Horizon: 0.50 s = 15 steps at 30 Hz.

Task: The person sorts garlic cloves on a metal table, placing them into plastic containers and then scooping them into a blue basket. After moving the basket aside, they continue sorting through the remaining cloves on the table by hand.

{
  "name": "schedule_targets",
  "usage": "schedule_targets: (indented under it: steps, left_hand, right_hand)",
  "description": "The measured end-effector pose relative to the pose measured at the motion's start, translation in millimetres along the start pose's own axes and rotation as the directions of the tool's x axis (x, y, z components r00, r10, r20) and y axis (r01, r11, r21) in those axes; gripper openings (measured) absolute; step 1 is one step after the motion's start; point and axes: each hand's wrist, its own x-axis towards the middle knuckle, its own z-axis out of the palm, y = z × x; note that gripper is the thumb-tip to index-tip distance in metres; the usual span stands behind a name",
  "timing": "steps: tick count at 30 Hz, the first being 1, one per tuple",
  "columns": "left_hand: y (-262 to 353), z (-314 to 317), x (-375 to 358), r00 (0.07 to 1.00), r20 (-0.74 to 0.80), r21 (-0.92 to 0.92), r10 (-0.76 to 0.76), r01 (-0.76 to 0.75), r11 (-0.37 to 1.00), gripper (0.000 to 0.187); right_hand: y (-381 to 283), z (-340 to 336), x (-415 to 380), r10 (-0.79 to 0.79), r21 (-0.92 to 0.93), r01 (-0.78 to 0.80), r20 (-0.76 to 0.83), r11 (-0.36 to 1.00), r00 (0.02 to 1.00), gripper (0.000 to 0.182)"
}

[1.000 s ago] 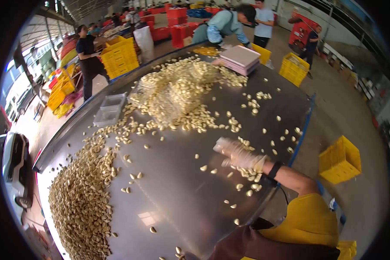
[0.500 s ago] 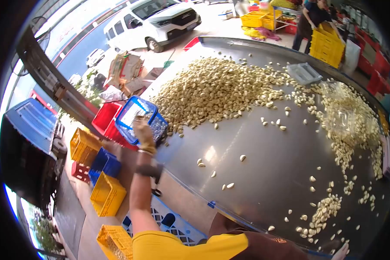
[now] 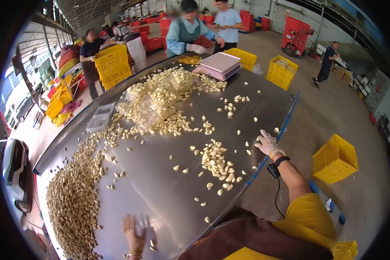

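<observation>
Pale garlic cloves [image 3: 214,161] lie in a small loose pile on the metal table [image 3: 160,186]. My right hand [image 3: 269,144], in a thin whitish glove, is at the table's right edge, fingers spread and open, with a few single cloves around it. My left hand [image 3: 133,236], also gloved and slightly blurred, is low over the near part of the table. Its fingers are stretched out and nothing shows in them. A couple of cloves lie just to its right. The large heap of cloves [image 3: 71,203] is farther left.
Clear plastic trays [image 3: 100,118] and bags of cloves [image 3: 149,106] lie toward the far side, near a pink-topped scale [image 3: 220,65]. Co-workers stand beyond the table. A yellow crate [image 3: 335,158] stands on the floor at right.
The view has swung to the right. My left hand has left the blue basket and is now over the table. My right hand, barely visible before, now shows fully at the table edge.
</observation>
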Motion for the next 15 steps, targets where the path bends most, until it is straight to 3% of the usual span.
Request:
schedule_targets:
  steps: [1,2,3,4,6,7,8,9,10,11,12,14,15]
  left_hand:
    - [22,28,16,0.990,0.080,0.028,0.117,-0.120,0.992,0.096]
    - [53,49,30,0.984,0.141,-0.027,0.108,-0.105,0.994,0.094]
    - [76,69,44,0.985,0.153,-0.083,0.083,-0.071,0.994,0.095]
    - [99,89,59,0.986,0.153,0.023,0.067,-0.072,0.997,0.096]
    - [166,106,96,0.972,0.135,0.018,0.191,-0.195,0.981,0.089]
    - [211,105,118,0.934,0.199,-0.182,0.296,-0.262,0.948,0.086]
    - [224,152,128,0.903,0.203,-0.080,0.379,-0.370,0.926,0.087]
    - [279,152,139,0.879,0.265,-0.209,0.397,-0.350,0.913,0.086]
    - [306,184,146,0.823,0.281,-0.196,0.494,-0.455,0.869,0.086]
    - [329,223,154,0.684,0.448,-0.132,0.575,-0.586,0.800,0.082]
    - [374,211,155,0.713,0.357,-0.140,0.604,-0.599,0.789,0.075]
    - [399,238,174,0.640,0.381,-0.115,0.668,-0.684,0.721,0.067]
    - [412,241,187,0.695,0.359,-0.066,0.622,-0.646,0.760,0.064]
  right_hand:
    - [1,-9,6,0.020,0.052,-0.023,0.048,0.998,0.999,0.047]
    - [18,-8,18,0.032,0.059,-0.035,0.047,0.998,0.998,0.047]
    - [35,-5,33,0.002,0.067,0.002,-0.059,0.998,0.998,0.047]
    - [53,2,48,-0.031,0.076,0.044,-0.160,0.996,0.987,0.048]
    - [92,6,84,0.080,-0.052,-0.082,-0.039,0.995,0.996,0.047]
    - [120,24,103,0.117,-0.154,-0.103,0.085,0.983,0.989,0.048]
    - [142,43,123,0.160,-0.260,-0.104,0.203,0.960,0.966,0.048]
    - [135,47,135,0.167,-0.351,-0.074,0.243,0.934,0.956,0.045]
    - [117,50,129,0.184,-0.436,-0.040,0.293,0.899,0.938,0.043]
    - [100,55,117,0.074,-0.273,0.009,0.291,0.962,0.954,0.035]
    - [68,35,95,-0.001,-0.237,0.072,0.287,0.969,0.958,0.030]
    - [34,7,73,-0.270,0.015,0.282,0.345,0.959,0.899,0.031]
    - [34,18,75,-0.394,0.185,0.352,0.306,0.917,0.867,0.035]
